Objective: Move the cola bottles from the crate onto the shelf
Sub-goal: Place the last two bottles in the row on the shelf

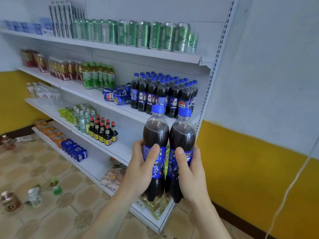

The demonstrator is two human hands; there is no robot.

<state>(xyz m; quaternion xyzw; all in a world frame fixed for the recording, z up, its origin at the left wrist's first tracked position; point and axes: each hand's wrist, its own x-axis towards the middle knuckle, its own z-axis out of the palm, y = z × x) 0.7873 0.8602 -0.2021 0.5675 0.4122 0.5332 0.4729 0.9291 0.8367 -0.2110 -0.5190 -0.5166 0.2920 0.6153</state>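
I hold two cola bottles upright side by side in front of the shelf unit. My left hand grips the left cola bottle around its blue label. My right hand grips the right cola bottle the same way. Both have blue caps and dark liquid. Just above and behind them, a group of several cola bottles stands at the right end of the second shelf. The crate is out of view.
Blue cola cans lie beside the standing bottles. Green cans fill the top shelf. Small dark sauce bottles stand on the third shelf. Loose jars and bottles lie on the tiled floor at left. A white cable hangs on the right wall.
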